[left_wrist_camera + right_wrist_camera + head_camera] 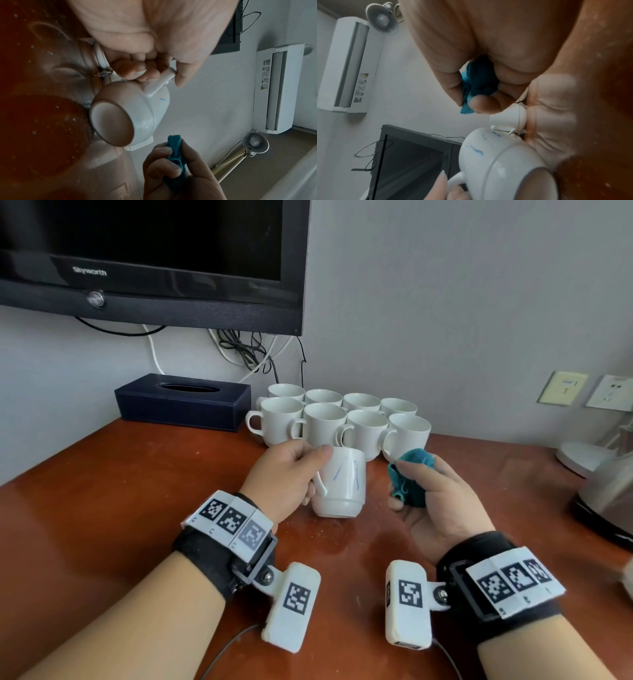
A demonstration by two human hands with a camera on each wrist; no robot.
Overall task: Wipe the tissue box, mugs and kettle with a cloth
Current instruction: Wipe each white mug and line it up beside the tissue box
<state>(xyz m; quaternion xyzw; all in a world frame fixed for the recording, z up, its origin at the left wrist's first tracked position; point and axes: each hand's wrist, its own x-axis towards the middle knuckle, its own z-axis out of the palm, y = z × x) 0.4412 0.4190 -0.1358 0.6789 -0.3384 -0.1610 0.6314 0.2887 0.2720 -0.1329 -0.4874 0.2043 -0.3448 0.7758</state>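
Observation:
My left hand point(291, 474) grips a white mug point(342, 484) by its handle and holds it above the wooden table point(102, 508). Blue pen streaks mark the mug's side point(476, 148). In the left wrist view the mug point(142, 112) shows its base and my fingers point(149, 71) curl round the handle. My right hand point(424, 494) holds a bunched teal cloth point(411, 477) just right of the mug, not touching it. Several white mugs point(342, 419) stand in two rows behind. A dark blue tissue box point(181, 402) sits at the back left. The steel kettle point(609, 501) is at the right edge.
A black television point(154, 258) hangs on the wall above the tissue box, with cables point(253, 354) dangling behind the mugs. Wall sockets point(585, 393) are at the right. A white round base point(582, 457) sits near the kettle.

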